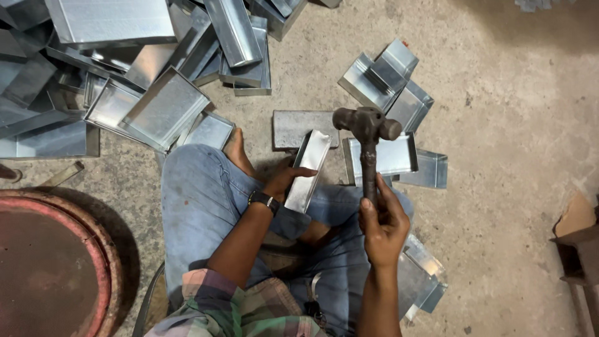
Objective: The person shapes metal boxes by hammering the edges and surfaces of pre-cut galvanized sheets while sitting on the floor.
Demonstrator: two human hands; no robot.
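Tons of bent sheet-metal trays (146,106) piled upper left of frame, a few more (387,81) scattered top centre. Flat steel block (290,128) on the floor mid-frame. Left hand (284,181) clamped on a narrow metal channel (309,171), tilted w/ its far end resting on the block. Right hand (384,224) wrapped tight round a hammer (367,125), raised just right of the piece. Imo fingers are v. close to the strike zone, and the bare foot (237,153) too. Off-centre hit = channel kicks out.
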